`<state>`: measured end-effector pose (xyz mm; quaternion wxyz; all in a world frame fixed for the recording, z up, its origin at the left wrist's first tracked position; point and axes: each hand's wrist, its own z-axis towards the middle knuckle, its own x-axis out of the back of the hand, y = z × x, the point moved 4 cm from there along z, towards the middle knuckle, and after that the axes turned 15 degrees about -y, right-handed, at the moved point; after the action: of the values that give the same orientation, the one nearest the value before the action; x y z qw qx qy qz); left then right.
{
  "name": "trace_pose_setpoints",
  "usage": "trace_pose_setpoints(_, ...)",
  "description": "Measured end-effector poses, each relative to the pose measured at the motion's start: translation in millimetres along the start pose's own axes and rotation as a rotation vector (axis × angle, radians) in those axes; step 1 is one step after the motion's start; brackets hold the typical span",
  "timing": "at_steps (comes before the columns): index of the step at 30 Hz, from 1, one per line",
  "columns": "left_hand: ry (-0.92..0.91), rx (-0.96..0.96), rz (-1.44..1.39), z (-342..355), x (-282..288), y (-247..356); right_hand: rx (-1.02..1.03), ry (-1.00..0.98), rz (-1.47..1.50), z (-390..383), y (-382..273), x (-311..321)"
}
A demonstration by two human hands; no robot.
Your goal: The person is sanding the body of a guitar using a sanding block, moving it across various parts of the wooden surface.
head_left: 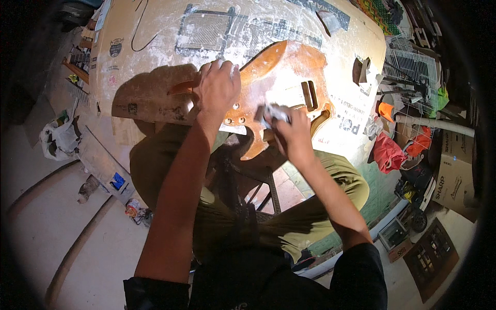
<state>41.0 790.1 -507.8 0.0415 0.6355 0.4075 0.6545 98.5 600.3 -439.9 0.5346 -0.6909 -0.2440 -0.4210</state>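
Note:
A brown wooden electric guitar body point(266, 59) lies on dusty cardboard in front of me, its glossy face streaked with white powder. Dark pickup slots and several round holes show in it. My left hand point(219, 88) grips the body at its left end, by the neck joint, fingers curled over the wood. Pressed to the middle of the face is a dusty folded piece of sandpaper point(267, 114), pinched in my right hand point(294, 132). The right fingertips are partly hidden by blur and dust. One pointed horn of the body reaches toward my lap.
The cardboard sheet point(155, 49) covers the work surface, with curled brown scraps point(360, 71) on its right side. A thin dark cord point(135, 39) lies at the far left. Rightward stand a white wire rack point(413, 70), a red bag point(387, 153) and a carton point(455, 178).

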Motion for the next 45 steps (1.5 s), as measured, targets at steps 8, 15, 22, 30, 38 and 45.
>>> trace_pose_setpoints(8, 0.040, -0.035, -0.032, 2, -2, -1, -0.198, -0.010, 0.002, 24, 6, -2)
trace_pose_setpoints(15, 0.047, -0.074, 0.024, 2, -1, -1, -0.135, 0.006, -0.021, 10, 0, -7)
trace_pose_setpoints(22, 0.075, -0.046, 0.025, -1, -1, 0, -0.206, -0.108, -0.015, -5, -12, -15)
trace_pose_setpoints(30, 0.052, -0.073, 0.010, 2, -4, -3, -0.235, 0.072, 0.003, 9, -6, -18)
trace_pose_setpoints(38, 0.010, -0.071, 0.011, 3, -3, -2, -0.237, 0.097, 0.047, 30, -6, -10)
trace_pose_setpoints(45, 0.011, -0.021, 0.042, 1, -2, -2, -0.203, 0.006, -0.005, -2, -22, -25)
